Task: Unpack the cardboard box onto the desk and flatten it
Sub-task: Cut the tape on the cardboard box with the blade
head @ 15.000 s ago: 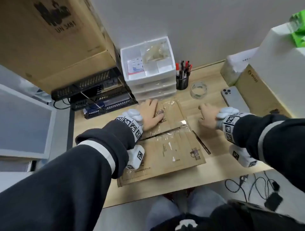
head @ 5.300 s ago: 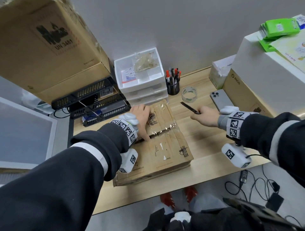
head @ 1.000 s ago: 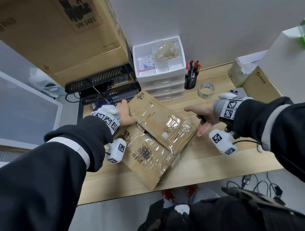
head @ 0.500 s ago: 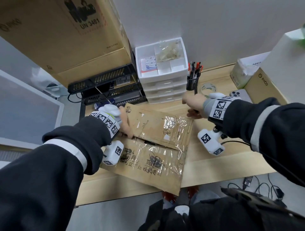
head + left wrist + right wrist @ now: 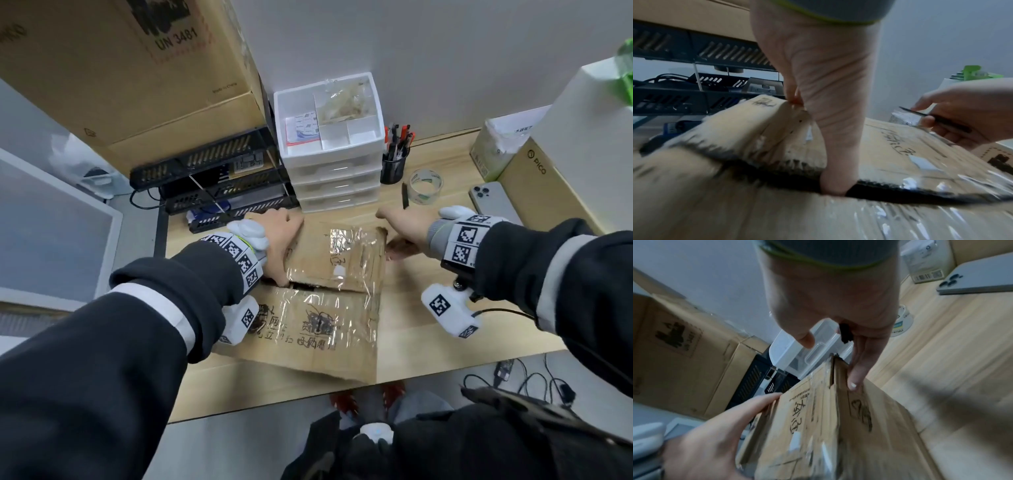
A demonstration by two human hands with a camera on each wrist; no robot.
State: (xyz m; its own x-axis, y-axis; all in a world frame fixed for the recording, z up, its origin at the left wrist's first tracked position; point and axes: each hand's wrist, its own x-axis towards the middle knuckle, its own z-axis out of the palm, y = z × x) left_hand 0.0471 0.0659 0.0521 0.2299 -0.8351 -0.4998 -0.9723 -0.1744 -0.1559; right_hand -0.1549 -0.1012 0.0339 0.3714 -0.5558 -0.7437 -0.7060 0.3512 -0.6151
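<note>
A taped brown cardboard box lies flat on the wooden desk, its two top flaps parted by a dark slit. My left hand grips the far flap at its left end: the thumb is tucked into the slit and the fingers wrap the far edge. My right hand is at the box's far right corner and holds a thin black cutter, whose tip points away from me. In the right wrist view one finger touches the box corner, with the cutter in the palm.
Behind the box stand a white drawer unit, a pen cup and a tape roll. Black mesh trays and a large carton fill the left. A phone and a PICO box sit right.
Over the last second the box swung from diagonal to nearly square with the desk edge. My right hand came to its far right corner, still holding the cutter picked up earlier.
</note>
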